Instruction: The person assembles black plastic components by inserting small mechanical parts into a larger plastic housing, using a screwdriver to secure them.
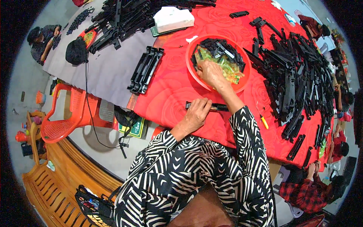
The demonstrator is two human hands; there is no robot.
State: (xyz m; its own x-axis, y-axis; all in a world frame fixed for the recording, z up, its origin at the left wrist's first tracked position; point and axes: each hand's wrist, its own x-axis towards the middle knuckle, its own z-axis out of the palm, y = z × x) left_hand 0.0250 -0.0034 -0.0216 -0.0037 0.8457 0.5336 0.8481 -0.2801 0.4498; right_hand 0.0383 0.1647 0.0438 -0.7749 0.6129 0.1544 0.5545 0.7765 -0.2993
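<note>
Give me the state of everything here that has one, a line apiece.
Red bowl, upright, well filled.
Black strip, partly covered by the left hand.
Right hand, fingers down in the bowl.
Yellow-handled tool, lying on the red cloth.
Black pile, loosely heaped.
Red chair, upright.

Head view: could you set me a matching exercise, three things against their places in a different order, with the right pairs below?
Things
1. Left hand
2. Right hand
3. Yellow-handled tool

Places
A. On the red tablecloth, right of the right forearm
B. At the narrow black part near the table's near edge
C. Inside the red bowl

Pairs: 1-B, 2-C, 3-A
</note>
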